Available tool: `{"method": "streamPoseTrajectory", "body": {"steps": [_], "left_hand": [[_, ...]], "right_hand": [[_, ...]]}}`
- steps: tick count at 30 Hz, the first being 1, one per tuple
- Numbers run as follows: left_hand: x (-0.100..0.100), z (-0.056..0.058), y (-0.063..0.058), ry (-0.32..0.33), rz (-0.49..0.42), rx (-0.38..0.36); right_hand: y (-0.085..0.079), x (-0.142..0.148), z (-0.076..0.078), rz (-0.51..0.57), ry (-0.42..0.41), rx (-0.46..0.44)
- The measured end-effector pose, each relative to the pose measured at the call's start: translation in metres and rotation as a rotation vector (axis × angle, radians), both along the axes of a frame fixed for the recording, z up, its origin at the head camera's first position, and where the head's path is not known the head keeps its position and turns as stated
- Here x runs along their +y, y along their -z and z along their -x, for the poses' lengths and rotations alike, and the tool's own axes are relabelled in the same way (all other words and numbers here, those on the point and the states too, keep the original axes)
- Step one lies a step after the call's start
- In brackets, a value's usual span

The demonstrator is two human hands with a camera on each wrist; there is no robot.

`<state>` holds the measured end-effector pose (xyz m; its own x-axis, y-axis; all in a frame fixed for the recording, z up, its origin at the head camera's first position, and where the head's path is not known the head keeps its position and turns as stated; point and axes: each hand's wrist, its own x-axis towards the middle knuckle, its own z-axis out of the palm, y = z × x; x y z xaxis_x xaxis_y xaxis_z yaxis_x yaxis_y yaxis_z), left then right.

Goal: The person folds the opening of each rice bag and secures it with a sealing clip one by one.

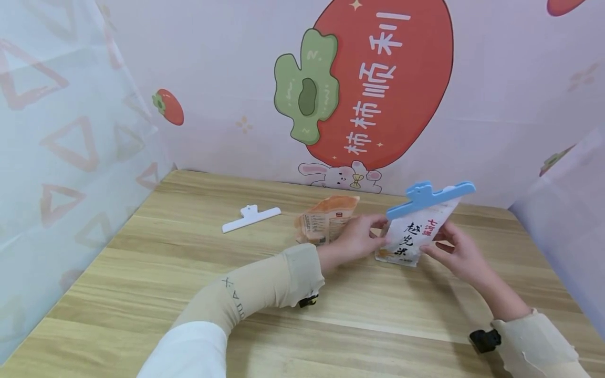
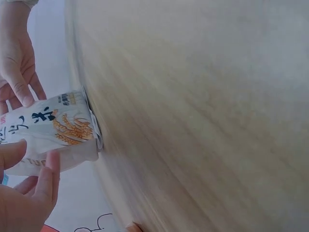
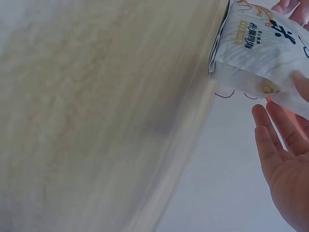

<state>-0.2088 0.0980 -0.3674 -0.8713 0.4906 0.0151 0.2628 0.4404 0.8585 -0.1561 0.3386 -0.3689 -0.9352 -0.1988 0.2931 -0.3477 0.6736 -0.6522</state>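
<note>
A white rice bag (image 1: 405, 242) with black and red characters stands tilted on the table, a blue bag clip (image 1: 430, 199) across its top. My left hand (image 1: 356, 239) holds the bag's left side, thumb on the bag and fingers along its side in the left wrist view. At the opposite side, my right hand (image 1: 456, 252) has its thumb against the bag (image 3: 260, 53) and its fingers reaching round the edge. Part of the right fingers is hidden behind the bag in the head view.
An orange and clear food packet (image 1: 326, 218) lies behind my left forearm. Farther left, a white bag clip (image 1: 250, 217) rests on the wooden table (image 1: 189, 283). Printed cloth walls (image 1: 227, 68) stand at the back and both sides.
</note>
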Motion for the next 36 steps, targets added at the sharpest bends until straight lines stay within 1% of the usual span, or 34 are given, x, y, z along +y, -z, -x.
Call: {"method": "streamPoseTrajectory", "body": {"steps": [6,10,16,20,24,28,30,32,36], "left_hand": [[-0.008,-0.006,-0.002,0.01,0.022,-0.062],[-0.012,-0.006,-0.001,0.031,0.027,-0.066],[-0.017,-0.006,0.003,0.063,0.037,-0.057],[-0.026,-0.011,0.003,0.079,0.036,-0.074],[-0.041,-0.017,-0.002,0.116,0.026,-0.075],[-0.059,-0.026,-0.01,0.169,0.012,-0.046],[-0.068,-0.031,-0.013,0.182,-0.008,-0.032],[-0.078,-0.035,-0.016,0.181,-0.029,-0.027],[-0.105,-0.041,-0.02,0.147,-0.041,-0.016]], "right_hand": [[-0.001,0.0,-0.004,0.062,-0.005,0.011],[-0.001,0.003,-0.007,0.095,-0.018,0.028],[0.001,0.007,-0.01,0.107,-0.017,0.001],[0.002,0.009,-0.014,0.144,-0.013,0.043],[-0.001,0.01,-0.02,0.165,0.015,0.083],[-0.004,0.009,-0.026,0.134,0.066,0.09],[-0.006,0.007,-0.029,0.127,0.092,0.097],[-0.008,0.004,-0.033,0.133,0.112,0.103],[-0.014,-0.007,-0.038,0.151,0.126,0.116]]}}
